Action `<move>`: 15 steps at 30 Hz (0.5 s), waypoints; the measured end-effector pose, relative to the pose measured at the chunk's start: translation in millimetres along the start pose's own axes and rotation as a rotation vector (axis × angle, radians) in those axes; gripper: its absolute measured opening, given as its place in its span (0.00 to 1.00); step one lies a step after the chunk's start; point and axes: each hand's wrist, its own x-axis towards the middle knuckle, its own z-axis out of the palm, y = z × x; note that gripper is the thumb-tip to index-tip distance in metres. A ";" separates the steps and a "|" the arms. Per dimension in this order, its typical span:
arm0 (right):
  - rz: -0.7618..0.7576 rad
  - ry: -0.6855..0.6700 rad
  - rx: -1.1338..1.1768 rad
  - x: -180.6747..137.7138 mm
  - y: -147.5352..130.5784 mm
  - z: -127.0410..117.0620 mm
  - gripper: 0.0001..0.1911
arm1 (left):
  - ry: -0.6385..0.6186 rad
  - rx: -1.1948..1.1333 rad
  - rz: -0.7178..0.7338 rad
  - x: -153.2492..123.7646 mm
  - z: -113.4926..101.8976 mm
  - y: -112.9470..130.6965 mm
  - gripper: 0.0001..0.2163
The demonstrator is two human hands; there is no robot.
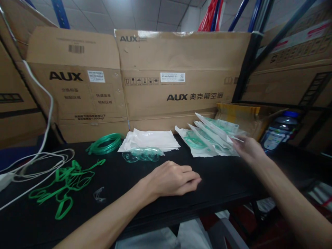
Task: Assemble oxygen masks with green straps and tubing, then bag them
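Note:
My left hand [174, 178] rests on the black tabletop with its fingers curled in; nothing shows in them. On the right, my right hand [247, 148] pinches the edge of a sealed white-and-clear pouch [216, 126] with green tubing inside, tilted up over other pouches. Beneath it lie several similar pouches [193, 140], fanned out. Between the hands and the back wall sits a pile of flat white pouches [153, 139]. Several clear green plastic masks [142, 154] lie nested in front of that pile. A coil of green tubing [105, 143] lies to its left.
Tangled green elastic straps [68, 183] and small clear pieces [99, 195] lie at the left, near a white cable [49, 162]. Cardboard panels [181, 86] stand along the back. A blue-capped bottle [278, 133] stands at the right beside an open carton [238, 114].

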 end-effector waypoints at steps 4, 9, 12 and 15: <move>-0.022 0.031 -0.228 -43.5 -8.4 -25.5 0.14 | -0.002 0.004 -0.012 -0.5 -0.4 -0.9 0.13; -0.307 0.120 -0.630 -69.6 -33.9 -54.1 0.12 | 0.005 -0.004 -0.029 -0.6 0.1 -1.1 0.12; -0.679 0.136 -1.264 -39.7 -54.9 -46.5 0.16 | -0.016 -0.023 -0.022 -0.6 0.9 -0.7 0.12; -0.759 -0.131 -1.425 9.4 -62.2 -18.7 0.15 | -0.031 -0.026 -0.023 -0.5 -0.2 0.0 0.13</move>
